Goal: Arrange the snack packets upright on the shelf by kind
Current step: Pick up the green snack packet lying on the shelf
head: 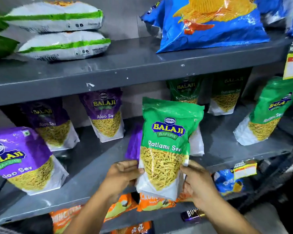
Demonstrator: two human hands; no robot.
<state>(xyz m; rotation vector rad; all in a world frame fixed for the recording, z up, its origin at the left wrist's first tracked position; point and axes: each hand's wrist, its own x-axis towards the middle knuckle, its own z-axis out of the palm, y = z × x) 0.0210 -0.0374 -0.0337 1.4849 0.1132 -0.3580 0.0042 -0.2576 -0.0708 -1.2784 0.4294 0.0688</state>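
Green Ratlami Sev packet (167,146): upright, clear window showing yellow sev, white base. Left hand (123,176) and right hand (198,183) grasp its lower edges, in front of the grey middle shelf (95,159). On that shelf: 3 purple Aloo Sev packets (107,114) left, green Ratlami packets (267,112) right, all standing.

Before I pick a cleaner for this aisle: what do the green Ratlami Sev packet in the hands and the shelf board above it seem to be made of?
Green Ratlami Sev packet: looks like glossy plastic film, with bright glare streaks, soft creases and a see-through window showing the yellow strands. Upper shelf board: seems to be grey painted metal, semi-gloss; it reflects light dully and shows small white chips in the coat, though the look alone leaves coated board possible.
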